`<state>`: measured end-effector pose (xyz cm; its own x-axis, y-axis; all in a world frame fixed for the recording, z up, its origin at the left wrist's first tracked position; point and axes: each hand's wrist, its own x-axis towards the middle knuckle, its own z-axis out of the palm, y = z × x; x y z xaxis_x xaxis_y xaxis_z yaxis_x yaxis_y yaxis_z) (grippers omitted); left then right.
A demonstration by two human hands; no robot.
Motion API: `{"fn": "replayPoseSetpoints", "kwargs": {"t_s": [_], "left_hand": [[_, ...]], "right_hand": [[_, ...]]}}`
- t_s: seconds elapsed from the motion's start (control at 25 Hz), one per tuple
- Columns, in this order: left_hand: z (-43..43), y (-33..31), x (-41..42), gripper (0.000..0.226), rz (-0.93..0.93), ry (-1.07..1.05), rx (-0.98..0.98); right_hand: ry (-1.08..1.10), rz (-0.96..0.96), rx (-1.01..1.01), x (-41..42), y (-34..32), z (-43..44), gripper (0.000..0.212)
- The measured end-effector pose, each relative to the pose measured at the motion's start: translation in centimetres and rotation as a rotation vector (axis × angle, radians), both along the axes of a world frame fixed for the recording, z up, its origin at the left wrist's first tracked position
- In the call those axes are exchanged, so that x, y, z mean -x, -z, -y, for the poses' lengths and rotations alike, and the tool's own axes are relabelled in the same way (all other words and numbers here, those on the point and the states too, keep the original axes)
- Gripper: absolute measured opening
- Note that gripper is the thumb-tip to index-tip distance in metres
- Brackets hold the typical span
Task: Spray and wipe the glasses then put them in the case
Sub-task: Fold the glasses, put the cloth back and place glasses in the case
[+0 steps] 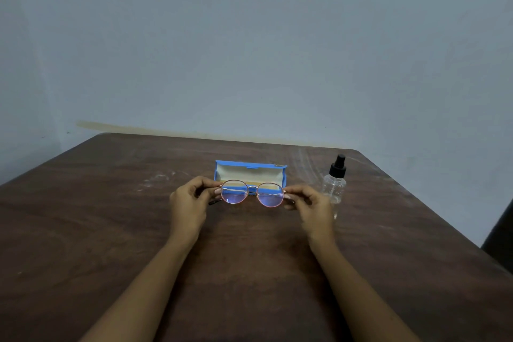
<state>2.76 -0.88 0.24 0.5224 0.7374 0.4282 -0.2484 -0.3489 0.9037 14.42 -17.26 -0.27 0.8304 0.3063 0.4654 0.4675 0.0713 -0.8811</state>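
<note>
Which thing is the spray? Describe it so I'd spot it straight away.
Find the brown table and look to its far right part, just past the person's right hand. The spray bottle stands upright there, right of the open blue case. Nothing else has its clear round body and black pump top.

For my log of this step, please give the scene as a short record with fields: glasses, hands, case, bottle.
glasses: held in front of the case
left hand: pinches the frame's left end
right hand: pinches the frame's right end
case: blue, open, on the table
spray bottle: clear, black nozzle, upright, right of the case
cloth: none in view
</note>
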Motion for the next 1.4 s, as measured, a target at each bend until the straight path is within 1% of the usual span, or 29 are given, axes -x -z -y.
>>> {"fn": "replayPoseSetpoints", "kwargs": {"t_s": [0.12, 0.2, 0.28, 0.44, 0.64, 0.8, 1.0, 1.16, 1.28, 1.4], "left_hand": [[-0.5, -0.1, -0.8, 0.013, -0.071, -0.135, -0.142], [-1.4, 0.2, -1.6, 0.014, -0.132, -0.193, -0.208], [-2.1, 0.4, -2.2, 0.015, -0.177, -0.218, -0.192], [-3.3, 0.3, -3.2, 0.013, -0.254, -0.226, -0.17], [-4.5, 0.2, -4.6, 0.011, -0.296, -0.198, -0.147], [-4.9, 0.1, -5.3, 0.014, -0.291, -0.172, -0.147], [-5.0, -0.1, -6.2, 0.013, -0.293, -0.155, -0.132], [-5.2, 0.0, -6.8, 0.013, -0.305, -0.18, -0.122], [-5.6, 0.1, -7.2, 0.013, -0.329, -0.195, -0.143], [-5.7, 0.1, -7.5, 0.014, -0.373, -0.254, -0.174]], "right_hand": [[0.13, 0.222, 0.119, -0.2, -0.4, -0.3, 0.021], [0.144, 0.27, 0.18, -0.4, -0.8, -0.8, 0.024], [0.137, 0.241, 0.244, -1.0, -1.1, -1.6, 0.023], [0.16, 0.118, 0.358, -2.7, -1.3, -3.1, 0.016], [0.194, 0.091, 0.451, -4.2, -1.3, -4.2, 0.017], [0.195, 0.032, 0.461, -5.4, -1.5, -4.5, 0.018], [0.2, 0.043, 0.483, -6.0, -1.7, -4.5, 0.015], [0.22, 0.041, 0.496, -6.4, -1.9, -4.9, 0.014], [0.203, -0.019, 0.502, -6.7, -2.0, -5.4, 0.016], [0.19, -0.095, 0.48, -6.9, -2.1, -5.6, 0.017]]}}
